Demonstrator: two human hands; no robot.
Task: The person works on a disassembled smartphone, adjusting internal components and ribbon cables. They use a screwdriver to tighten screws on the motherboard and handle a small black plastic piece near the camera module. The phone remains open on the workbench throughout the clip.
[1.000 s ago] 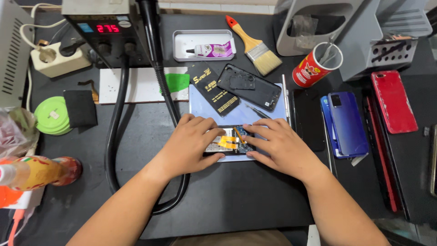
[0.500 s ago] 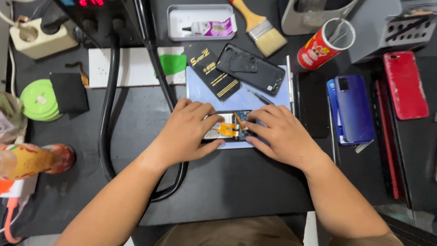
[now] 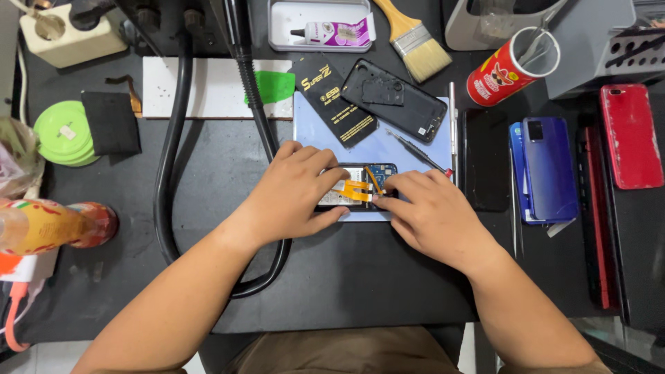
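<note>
Frame centre: left hand (image 3: 294,194) and right hand (image 3: 433,215) pressing fingertips onto opened phone (image 3: 357,185) atop blue mat (image 3: 409,149); grip clenched around nothing.

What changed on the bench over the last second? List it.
Little changed. The view slid down: the tools at the far edge moved up the frame. Both the left hand and right hand stayed pressed on the opened phone on the blue mat. The back cover, brush and red can kept their places.
</note>
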